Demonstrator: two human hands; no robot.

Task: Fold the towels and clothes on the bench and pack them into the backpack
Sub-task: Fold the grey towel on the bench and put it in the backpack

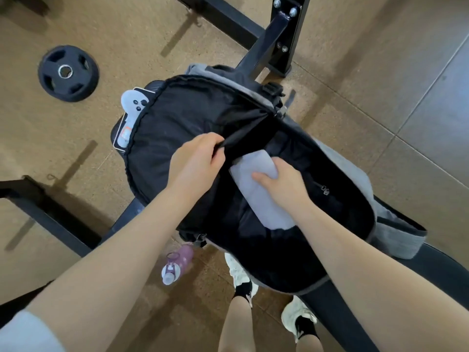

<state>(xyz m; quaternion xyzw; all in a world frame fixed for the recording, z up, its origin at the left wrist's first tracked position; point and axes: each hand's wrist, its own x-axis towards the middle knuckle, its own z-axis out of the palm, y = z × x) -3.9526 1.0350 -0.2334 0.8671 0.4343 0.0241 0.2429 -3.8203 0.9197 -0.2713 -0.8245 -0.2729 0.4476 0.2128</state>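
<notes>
A black and grey backpack [396,219] lies wide open on the black bench [436,270]. Inside its dark main compartment rests a folded white towel [256,196], angled from upper right to lower right. My left hand [196,161] pinches a black inner flap of the backpack and holds it up at the compartment's edge. My right hand [281,180] grips the upper end of the towel inside the bag, thumb on top and fingers curled round its far side. Dark fabric lies under the towel; I cannot tell what it is.
A white game controller [133,101] on a flat card pokes out beside the open lid at the left. A pink water bottle [177,265] lies on the floor below the bag. A black weight plate [68,72] lies far left. Black rack legs [276,34] stand behind the bench.
</notes>
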